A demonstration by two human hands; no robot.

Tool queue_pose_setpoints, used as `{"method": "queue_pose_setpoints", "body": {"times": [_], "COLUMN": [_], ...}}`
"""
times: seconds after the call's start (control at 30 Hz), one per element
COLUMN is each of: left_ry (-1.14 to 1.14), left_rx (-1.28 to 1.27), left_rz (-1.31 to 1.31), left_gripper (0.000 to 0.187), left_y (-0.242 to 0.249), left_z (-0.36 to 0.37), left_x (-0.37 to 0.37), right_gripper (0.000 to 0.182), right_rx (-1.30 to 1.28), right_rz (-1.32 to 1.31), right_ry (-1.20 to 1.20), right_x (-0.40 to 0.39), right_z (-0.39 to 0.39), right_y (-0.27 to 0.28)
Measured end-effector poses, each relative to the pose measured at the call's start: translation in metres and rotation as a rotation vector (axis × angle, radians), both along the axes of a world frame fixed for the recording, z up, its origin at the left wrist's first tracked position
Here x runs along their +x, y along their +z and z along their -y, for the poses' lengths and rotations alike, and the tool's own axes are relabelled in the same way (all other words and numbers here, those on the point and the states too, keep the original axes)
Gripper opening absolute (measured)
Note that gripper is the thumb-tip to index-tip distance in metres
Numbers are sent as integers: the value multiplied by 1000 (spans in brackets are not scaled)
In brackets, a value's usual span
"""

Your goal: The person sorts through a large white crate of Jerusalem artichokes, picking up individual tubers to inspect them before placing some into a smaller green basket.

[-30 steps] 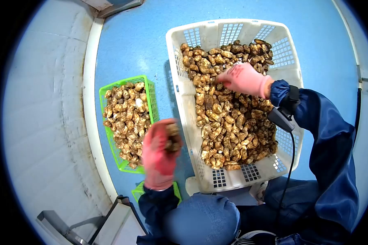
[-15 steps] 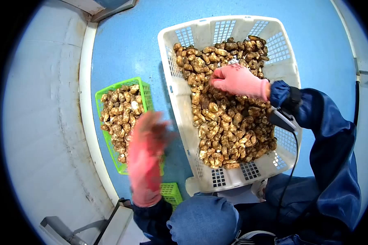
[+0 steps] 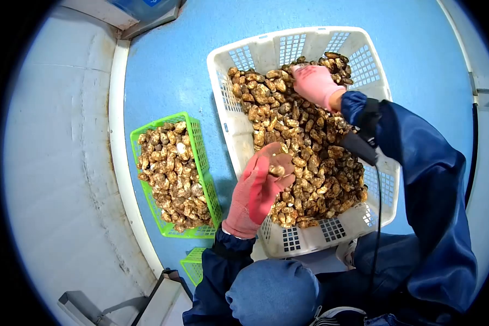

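Note:
A large white basket (image 3: 234, 136) holds a heap of knobbly brown-and-cream pieces (image 3: 315, 168), which look like small tubers. Over its left side is my left hand (image 3: 258, 187) in a pink glove, palm turned up and fingers curled around one small knobbly piece (image 3: 277, 170). At the far end of the heap, my right hand (image 3: 316, 84), also gloved in pink, reaches down among the pieces. Its fingers bend into the pile, and their tips are hidden. A green basket (image 3: 202, 163) filled with similar pieces stands to the left.
Part of another green basket (image 3: 192, 265) shows near my left forearm. The floor (image 3: 168, 70) is blue, with a pale wall (image 3: 60, 152) along the left. A black cable (image 3: 379, 217) hangs from a dark device (image 3: 358, 148) by my right forearm.
My left hand has swung from beside the green basket to over the white basket and now holds a piece. My right hand has moved farther up the heap.

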State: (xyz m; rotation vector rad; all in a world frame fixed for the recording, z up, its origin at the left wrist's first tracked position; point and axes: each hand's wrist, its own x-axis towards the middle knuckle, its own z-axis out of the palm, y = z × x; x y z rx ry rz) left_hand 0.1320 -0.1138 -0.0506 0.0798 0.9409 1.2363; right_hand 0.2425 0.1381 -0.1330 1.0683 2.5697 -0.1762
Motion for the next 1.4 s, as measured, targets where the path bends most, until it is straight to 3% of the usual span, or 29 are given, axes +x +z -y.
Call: {"method": "queue_pose_setpoints", "body": {"times": [0.07, 0.1, 0.13, 0.2, 0.27, 0.33, 0.4, 0.43, 0.47, 0.53, 0.6, 0.67, 0.73, 0.77, 0.8, 0.83, 0.93, 1.0, 1.17, 1.2, 1.23, 1.3, 1.4], "left_ry": [46, 54, 54, 60, 84, 52, 22, -22, -25, -326, -201, -64, -78, -129, -181, -190, -312, -254, -166, -165, -132, -67, -117], "left_rx": [32, 32, 29, 22, 113, 70, 92, 102, 101, 251, 210, 42, 79, 169, 264, 236, 12, -67, -149, -146, -134, -172, -183], "left_rz": [249, 255, 231, 208, 203, 186, 199, 197, 196, -373, -240, 116, 22, 27, 28, -63, -134, -82, 29, 32, 27, 3, 3], "left_gripper": [55, 55, 57, 58, 71, 64, 53, 38, 38, 29, 22, 20, 17, 26, 37, 47, 35, 35, 46, 46, 47, 45, 36], "left_y": [-14, -18, -21, -25, -26, -25, -30, -19, -14, -5, 11, 21, 16, 2, -5, 1, 9, 6, -5, -8, -11, -9, -20], "left_z": [1, 1, 1, 0, -1, -1, 8, 5, 4, 4, -1, -2, -2, 0, 0, -4, -8, -4, -6, -8, -9, -11, -7], "left_x": [1, 3, 4, 9, 14, 11, 5, 2, -2, -12, -19, -30, -28, -27, -26, -17, -13, -6, -5, -3, 2, 14, 17], "right_gripper": [28, 32, 36, 41, 41, 39, 36, 34, 33, 30, 32, 32, 31, 31, 28, 28, 32, 33, 16, 17, 21, 35, 34], "right_rx": [-84, -253, -335, -858, -1051, -463, -186, -155, -124, -133, -437, -799, -334, -289, -315, -211, -50, -62, -1051, -1185, -1224, -1457, -1527], "right_rz": [-302, -341, -565, -286, -307, -268, -453, -314, -174, -3, 184, 315, 121, 73, -147, -143, -68, 15, -464, -545, -462, -400, -320], "right_ry": [49, -95, -64, -208, -55, 85, 56, 72, 83, 148, 163, 43, 248, 137, 30, 55, 87, 35, -644, -651, -612, -396, -473], "right_x": [25, 22, 31, 16, 20, 11, 10, 4, -4, -16, -18, -6, 1, -11, -17, -25, -44, -42, -4, 6, 9, 29, 31], "right_z": [5, 15, 26, 54, 64, 43, 11, 14, 18, 23, 23, 29, 25, 18, 11, 8, 23, 19, 25, 33, 43, 57, 71], "right_y": [17, 31, 27, 100, 103, 71, 16, 17, 18, 10, 51, 81, 69, 63, 45, 22, -7, 2, 59, 66, 92, 96, 116]}}
